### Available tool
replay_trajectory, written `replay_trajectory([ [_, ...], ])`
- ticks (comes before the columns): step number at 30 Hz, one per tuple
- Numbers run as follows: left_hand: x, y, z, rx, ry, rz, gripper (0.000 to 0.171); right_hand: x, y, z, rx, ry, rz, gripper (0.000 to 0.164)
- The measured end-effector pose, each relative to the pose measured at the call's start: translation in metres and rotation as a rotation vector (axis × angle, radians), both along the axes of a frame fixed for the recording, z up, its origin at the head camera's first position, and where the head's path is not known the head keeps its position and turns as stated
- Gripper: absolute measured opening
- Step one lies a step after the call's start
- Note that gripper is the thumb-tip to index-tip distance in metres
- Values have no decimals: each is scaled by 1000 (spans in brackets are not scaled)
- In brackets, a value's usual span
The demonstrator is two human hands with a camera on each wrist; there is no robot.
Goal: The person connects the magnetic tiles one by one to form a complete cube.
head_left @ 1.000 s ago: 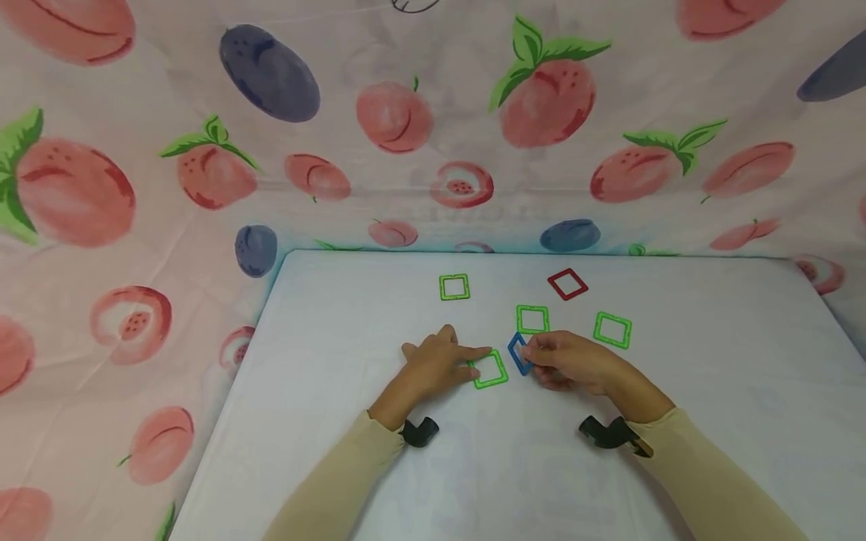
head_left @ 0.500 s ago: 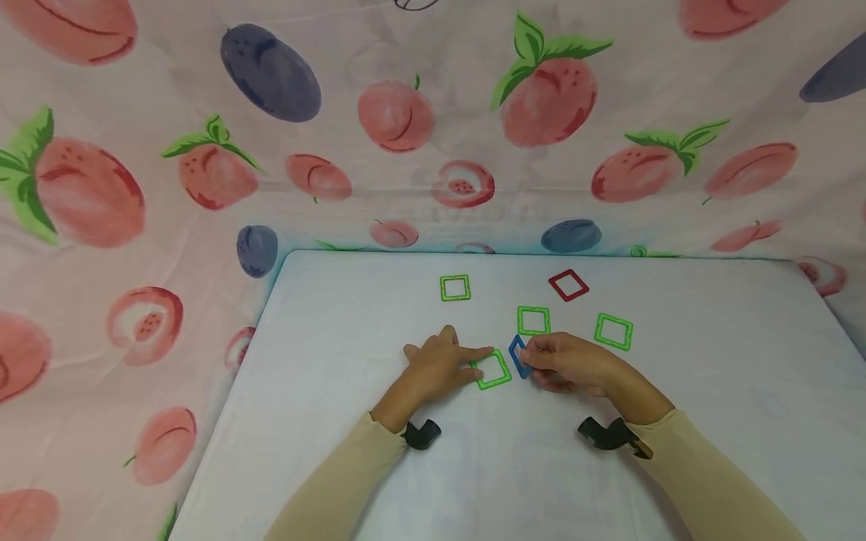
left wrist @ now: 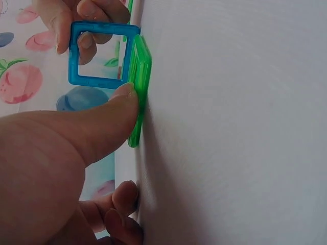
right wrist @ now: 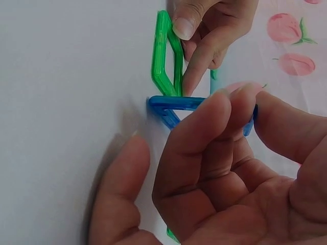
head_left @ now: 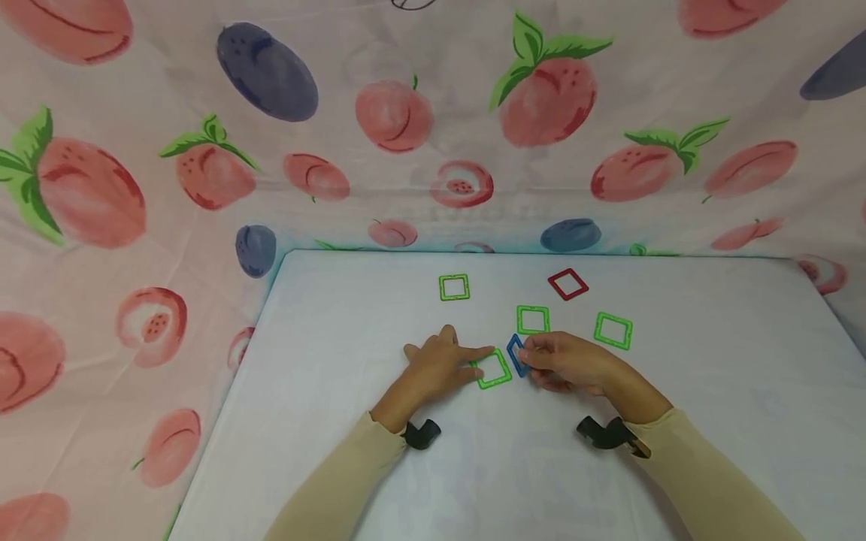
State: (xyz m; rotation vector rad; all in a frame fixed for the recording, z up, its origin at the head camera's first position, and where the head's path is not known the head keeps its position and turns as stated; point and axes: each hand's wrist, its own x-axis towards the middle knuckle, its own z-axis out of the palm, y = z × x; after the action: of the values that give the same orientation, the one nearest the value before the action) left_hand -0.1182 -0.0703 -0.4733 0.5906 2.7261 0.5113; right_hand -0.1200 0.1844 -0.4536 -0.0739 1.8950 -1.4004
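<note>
A green square magnetic tile frame lies flat on the white table, with my left hand pressing it by extended index finger and thumb. In the left wrist view, the thumb tip overlaps the green frame. My right hand pinches a blue square frame between thumb and fingers. That blue frame stands upright, one edge right at the green frame. From the right wrist view, its corner sits low, close over the table, and the right hand covers much of it.
Other green frames lie behind the hands: one at the back left, another just beyond the blue one, a third to the right. A red frame lies at the back. A fruit-print cloth hangs beyond the table.
The green frame under my left hand has slid slightly right. The blue frame has shifted slightly toward it, still in my right hand. The other frames stay where they were.
</note>
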Motion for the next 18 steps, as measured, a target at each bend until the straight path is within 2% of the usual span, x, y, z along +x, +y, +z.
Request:
replay_trajectory([
  [11,0,3,0,-14,14,-1,45,-2,0,1,5,-9,-2,28],
  [18,1,4,1,-18,13,0,45,-1,-3,4,11,16,19,30],
])
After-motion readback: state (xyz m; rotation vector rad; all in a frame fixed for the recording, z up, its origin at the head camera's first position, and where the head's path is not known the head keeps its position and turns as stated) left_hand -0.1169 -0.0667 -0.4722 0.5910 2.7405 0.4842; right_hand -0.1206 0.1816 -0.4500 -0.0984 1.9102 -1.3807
